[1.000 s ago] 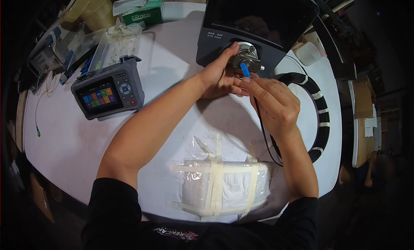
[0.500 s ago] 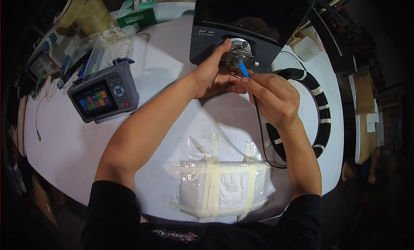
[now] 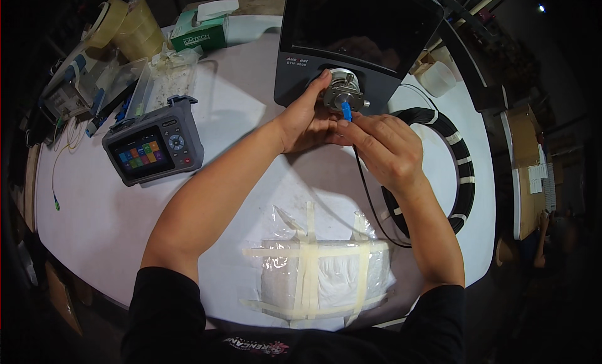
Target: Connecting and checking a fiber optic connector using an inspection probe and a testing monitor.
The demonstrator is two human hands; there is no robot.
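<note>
The room around you is dim, and the light falls mainly on the white-topped bench (image 3: 88,229), where a grey-cased handheld tester with a coloured-tile screen (image 3: 141,154) sits to your left, angled so its display faces you. Ahead stands a dark grey instrument with a large black screen (image 3: 370,25), and on its front is a round silver metal fixture (image 3: 343,86). Your left hand (image 3: 303,124) is grasping that fixture from the left, thumb along its side and fingers curled beneath, probably to steady it against pressure from the other side. Your right hand (image 3: 392,152) pinches a small bright-blue plastic connector (image 3: 347,110) between thumb and fingertips, keeping it in line with the fixture's face; the connector meets that face, though you cannot tell from here how deeply it is seated. A thin black cable (image 3: 364,187) hangs in a slack curve below your right hand, which likely spares the connector any tug. It runs toward a ring-shaped black cable coil bound with pale tape (image 3: 466,194), lying beside your right forearm, and nearest you lies a clear-plastic-wrapped white parcel crossed with cream tape (image 3: 338,279)
</note>
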